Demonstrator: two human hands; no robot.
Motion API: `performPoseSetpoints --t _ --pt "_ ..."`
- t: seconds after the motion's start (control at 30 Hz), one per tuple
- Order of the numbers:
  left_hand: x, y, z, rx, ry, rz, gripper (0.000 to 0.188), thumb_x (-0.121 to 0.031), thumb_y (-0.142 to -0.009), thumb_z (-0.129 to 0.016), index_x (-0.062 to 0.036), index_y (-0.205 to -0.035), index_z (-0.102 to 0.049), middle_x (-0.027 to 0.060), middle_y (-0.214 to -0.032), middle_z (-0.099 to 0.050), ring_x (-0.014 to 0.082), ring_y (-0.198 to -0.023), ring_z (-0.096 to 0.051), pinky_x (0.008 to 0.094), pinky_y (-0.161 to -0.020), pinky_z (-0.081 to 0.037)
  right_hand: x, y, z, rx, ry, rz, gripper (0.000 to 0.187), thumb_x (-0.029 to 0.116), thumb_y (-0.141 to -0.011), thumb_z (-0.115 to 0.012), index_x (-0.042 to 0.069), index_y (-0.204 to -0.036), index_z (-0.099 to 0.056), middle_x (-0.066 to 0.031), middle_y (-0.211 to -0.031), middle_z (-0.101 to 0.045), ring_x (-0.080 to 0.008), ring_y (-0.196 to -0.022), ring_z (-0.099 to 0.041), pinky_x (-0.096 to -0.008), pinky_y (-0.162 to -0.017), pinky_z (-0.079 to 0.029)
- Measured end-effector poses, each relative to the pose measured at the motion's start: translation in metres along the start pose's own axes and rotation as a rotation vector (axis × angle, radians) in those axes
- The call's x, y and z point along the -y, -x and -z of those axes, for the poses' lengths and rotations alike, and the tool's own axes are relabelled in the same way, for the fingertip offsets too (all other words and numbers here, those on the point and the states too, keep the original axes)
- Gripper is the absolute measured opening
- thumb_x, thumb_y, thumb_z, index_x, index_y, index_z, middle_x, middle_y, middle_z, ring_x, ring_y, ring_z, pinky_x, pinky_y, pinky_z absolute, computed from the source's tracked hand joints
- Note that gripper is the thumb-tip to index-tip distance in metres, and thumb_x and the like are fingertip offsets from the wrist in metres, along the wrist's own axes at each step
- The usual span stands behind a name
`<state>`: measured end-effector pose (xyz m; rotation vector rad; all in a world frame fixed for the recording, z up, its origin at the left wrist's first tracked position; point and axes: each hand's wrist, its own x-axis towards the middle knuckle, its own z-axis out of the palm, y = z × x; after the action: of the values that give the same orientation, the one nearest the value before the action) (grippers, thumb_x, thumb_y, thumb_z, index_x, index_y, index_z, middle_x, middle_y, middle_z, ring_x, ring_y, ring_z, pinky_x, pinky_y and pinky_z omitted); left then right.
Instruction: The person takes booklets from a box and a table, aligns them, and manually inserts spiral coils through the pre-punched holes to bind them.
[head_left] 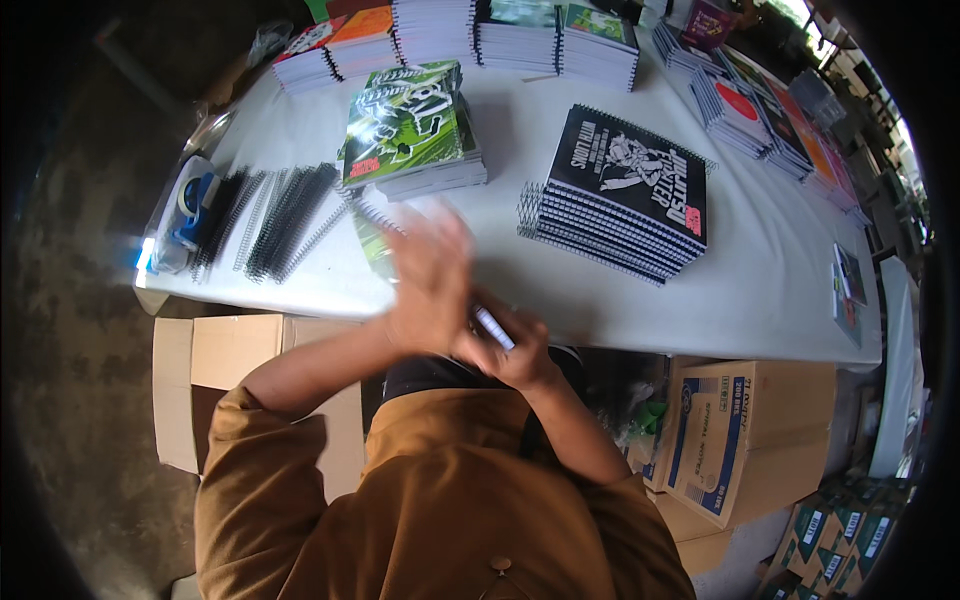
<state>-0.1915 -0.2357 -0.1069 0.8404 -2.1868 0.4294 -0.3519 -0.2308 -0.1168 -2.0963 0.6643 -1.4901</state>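
Our right hand (pixel 522 352) curls round a notebook (pixel 493 328), likely steadying it beside our left hand (pixel 430 275), whose blurred fingers we cannot tell.

An open cardboard box (pixel 238 348) stands at left beside the white-covered table (pixel 780 290), a blue-printed carton (pixel 785 415) at right.

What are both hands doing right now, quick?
Left hand: too blurred to tell open from closed.
Right hand: closed on a small dark-and-white object, kind unclear.
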Motion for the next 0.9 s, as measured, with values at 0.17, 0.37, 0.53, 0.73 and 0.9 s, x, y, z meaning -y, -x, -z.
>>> performPoseSetpoints --t 0.17,0.37,0.53,0.73,0.9 --pt "0.003 -0.007 0.008 -0.027 -0.27 -0.295 0.087 -0.077 -0.07 -0.041 -0.0198 -0.135 -0.033 0.0224 -0.128 -0.041 0.0492 -0.095 -0.049 0.0583 -0.071 -0.045 0.002 -0.003 0.003 0.011 -0.014 -0.057 0.044 0.011 -0.079 -0.064 0.003 -0.12 -0.052 -0.0138 -0.112 -0.061 -0.0306 -0.093 -0.062 -0.0353 -0.075 -0.05" --pt "-0.033 0.026 -0.002 0.187 0.23 -0.246 0.105 -0.072 -0.076 -0.044 0.0008 -0.141 -0.005 0.0355 -0.136 -0.017 0.0504 -0.114 -0.036 0.0672 -0.083 -0.033 -0.003 -0.006 0.005 -0.127 -0.108 -0.025 0.052 0.01 -0.075 -0.066 0.008 -0.125 -0.05 -0.0149 -0.101 -0.064 -0.0297 -0.074 -0.064 -0.0361 -0.066 -0.051" --pt "-0.011 -0.011 -0.014 -0.084 0.044 -0.044 0.066 -0.054 -0.087 -0.041 -0.0069 -0.133 -0.036 0.0163 -0.119 -0.047 0.0335 -0.1 -0.05 0.0449 -0.087 -0.035 0.003 0.002 0.0 -0.012 -0.22 -0.137 0.04 0.015 -0.075 -0.067 0.006 -0.113 -0.056 -0.0133 -0.089 -0.064 -0.0305 -0.074 -0.063 -0.0344 -0.064 -0.051" --pt "-0.02 -0.071 0.029 0.264 0.3 -0.069 0.036 -0.016 -0.067 -0.069 -0.0083 -0.101 -0.059 0.006 -0.099 -0.058 0.0239 -0.094 -0.056 0.0389 -0.087 -0.038 -0.015 0.011 0.007 -0.085 -0.15 -0.18 0.017 0.01 -0.076 -0.063 0.004 -0.091 -0.059 -0.0154 -0.081 -0.063 -0.0345 -0.074 -0.062 -0.0351 -0.059 -0.049" --pt "-0.015 -0.105 0.056 0.303 0.167 -0.103 0.025 -0.019 -0.065 -0.073 -0.0113 -0.087 -0.063 -0.0014 -0.083 -0.059 0.0134 -0.074 -0.057 0.0305 -0.07 -0.039 0.002 -0.006 0.025 0.002 -0.16 -0.251 0.018 0.007 -0.077 -0.061 0.002 -0.095 -0.059 -0.0174 -0.071 -0.062 -0.0362 -0.067 -0.062 -0.0359 -0.057 -0.048"
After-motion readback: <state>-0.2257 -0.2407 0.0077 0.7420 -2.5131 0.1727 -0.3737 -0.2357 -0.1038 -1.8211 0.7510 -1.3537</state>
